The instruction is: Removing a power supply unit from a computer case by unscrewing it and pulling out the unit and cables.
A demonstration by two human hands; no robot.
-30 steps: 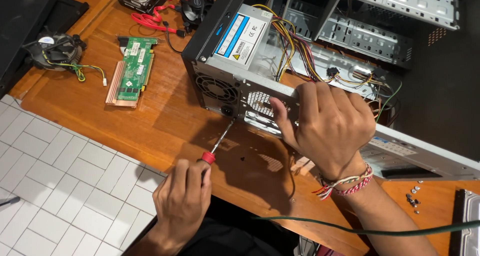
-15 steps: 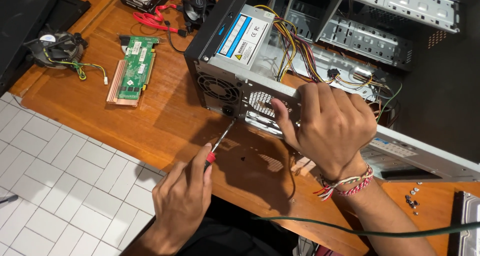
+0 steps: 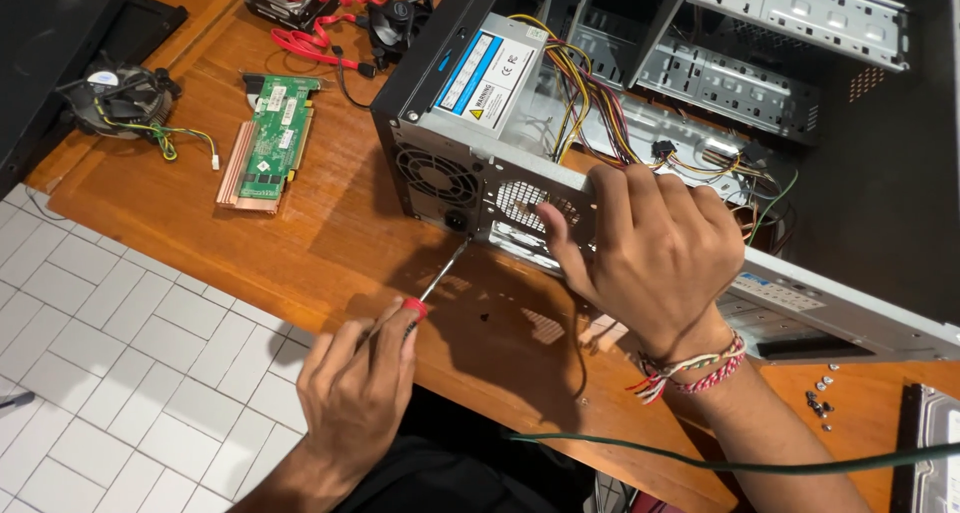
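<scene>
At the rear panel of the computer case [image 3: 560,188] on the wooden surface [image 3: 300,243]: screwdriver [image 3: 440,278] tip now at the screw beside the power supply [image 3: 490,83], nearer than a second ago. Left hand [image 3: 355,398] fingers clenched round its red handle; right hand [image 3: 655,258] spread over the case edge, steadying. Green circuit card [image 3: 272,143] lying apart.
</scene>
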